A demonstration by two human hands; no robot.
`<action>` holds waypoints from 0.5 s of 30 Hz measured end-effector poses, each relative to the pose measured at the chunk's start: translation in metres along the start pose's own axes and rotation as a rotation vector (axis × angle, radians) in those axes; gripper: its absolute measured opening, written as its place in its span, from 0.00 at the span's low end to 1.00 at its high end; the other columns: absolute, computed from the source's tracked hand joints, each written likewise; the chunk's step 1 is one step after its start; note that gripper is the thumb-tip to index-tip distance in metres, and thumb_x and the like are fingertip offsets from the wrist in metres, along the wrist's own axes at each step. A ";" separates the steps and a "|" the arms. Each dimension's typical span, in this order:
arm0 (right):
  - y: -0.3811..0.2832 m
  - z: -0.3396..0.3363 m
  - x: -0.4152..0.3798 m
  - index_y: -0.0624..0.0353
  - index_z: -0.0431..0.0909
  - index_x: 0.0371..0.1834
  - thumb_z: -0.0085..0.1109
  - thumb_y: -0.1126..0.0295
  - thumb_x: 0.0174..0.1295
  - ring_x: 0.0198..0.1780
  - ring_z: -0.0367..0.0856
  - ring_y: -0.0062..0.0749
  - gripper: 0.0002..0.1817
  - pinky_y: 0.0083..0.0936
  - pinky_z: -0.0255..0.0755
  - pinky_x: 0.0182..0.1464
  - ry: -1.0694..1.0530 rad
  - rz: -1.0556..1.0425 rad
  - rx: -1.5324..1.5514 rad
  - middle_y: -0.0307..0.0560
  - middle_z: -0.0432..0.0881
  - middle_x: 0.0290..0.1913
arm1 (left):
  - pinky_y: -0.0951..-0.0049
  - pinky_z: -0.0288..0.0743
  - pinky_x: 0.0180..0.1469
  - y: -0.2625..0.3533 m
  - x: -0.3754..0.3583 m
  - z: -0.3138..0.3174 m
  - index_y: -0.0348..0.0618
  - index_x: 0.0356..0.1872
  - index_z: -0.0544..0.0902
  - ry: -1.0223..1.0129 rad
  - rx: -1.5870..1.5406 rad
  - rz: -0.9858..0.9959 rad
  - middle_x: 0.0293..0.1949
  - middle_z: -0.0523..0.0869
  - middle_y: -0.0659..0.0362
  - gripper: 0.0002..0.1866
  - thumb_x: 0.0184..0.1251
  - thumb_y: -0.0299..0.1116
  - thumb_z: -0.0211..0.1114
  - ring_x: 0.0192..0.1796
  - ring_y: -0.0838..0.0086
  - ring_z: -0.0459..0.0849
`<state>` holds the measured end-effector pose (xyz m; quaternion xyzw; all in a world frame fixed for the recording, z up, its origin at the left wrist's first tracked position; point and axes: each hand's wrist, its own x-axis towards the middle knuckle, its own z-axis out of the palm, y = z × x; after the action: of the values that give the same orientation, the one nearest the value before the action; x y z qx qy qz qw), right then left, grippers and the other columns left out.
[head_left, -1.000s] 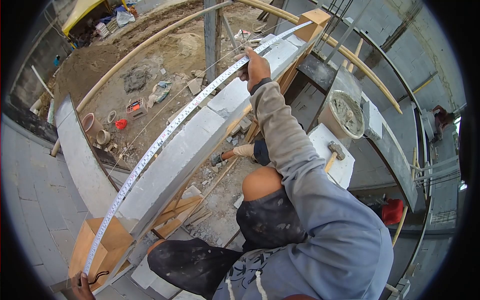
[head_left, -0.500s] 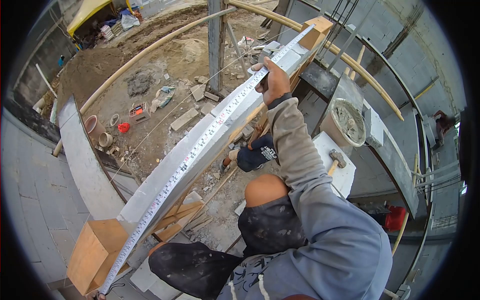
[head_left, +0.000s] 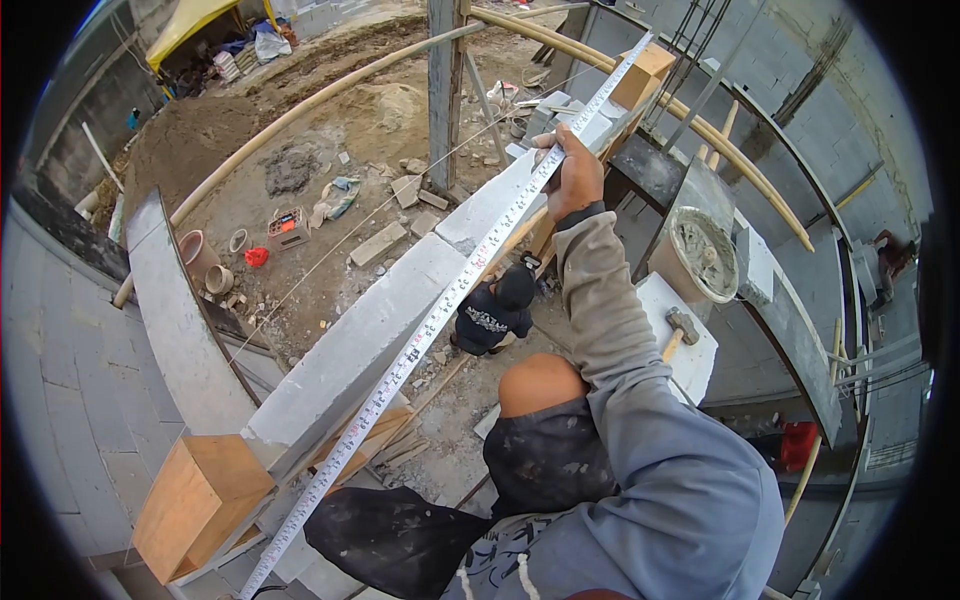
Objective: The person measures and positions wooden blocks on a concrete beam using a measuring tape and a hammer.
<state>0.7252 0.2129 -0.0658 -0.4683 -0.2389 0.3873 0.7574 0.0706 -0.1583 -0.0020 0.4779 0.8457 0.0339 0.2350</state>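
My right hand (head_left: 575, 178) is closed around a white measuring tape (head_left: 415, 352) with black and red figures. The tape stretches from the far end of a narrow light-grey block wall (head_left: 350, 335) to the bottom left edge of the view. Over its near half it hangs beside the wall top, on my side. At the wall's near end is an open wooden box form (head_left: 205, 500); a second wooden form (head_left: 642, 78) stands at the far end, under the tape's tip. My left hand is out of view.
Below the wall a co-worker in a dark cap and shirt (head_left: 492, 310) is bent over. On my right are a mortar bucket (head_left: 690, 255) and a hammer (head_left: 682, 325) on a white block. A string line (head_left: 345, 230) and bamboo poles (head_left: 330, 100) cross beyond the wall.
The tape's near part has swung right, off the wall top. My left hand, barely visible at the bottom left before, has left view. The co-worker below has shifted, and the cap now shows.
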 end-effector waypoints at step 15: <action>0.015 0.080 -0.141 0.57 0.77 0.13 0.47 0.43 0.66 0.15 0.69 0.18 0.31 0.16 0.62 0.19 -0.925 0.269 -0.400 0.37 0.73 0.13 | 0.76 0.68 0.34 0.203 0.061 0.066 0.35 0.33 0.78 0.367 -0.564 0.502 0.25 0.77 0.60 0.12 0.64 0.36 0.63 0.29 0.76 0.73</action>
<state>0.5794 0.1447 -0.0435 -0.4103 -0.5558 0.5942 0.4119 0.2333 -0.0097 -0.0259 0.5721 0.6885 0.4048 0.1866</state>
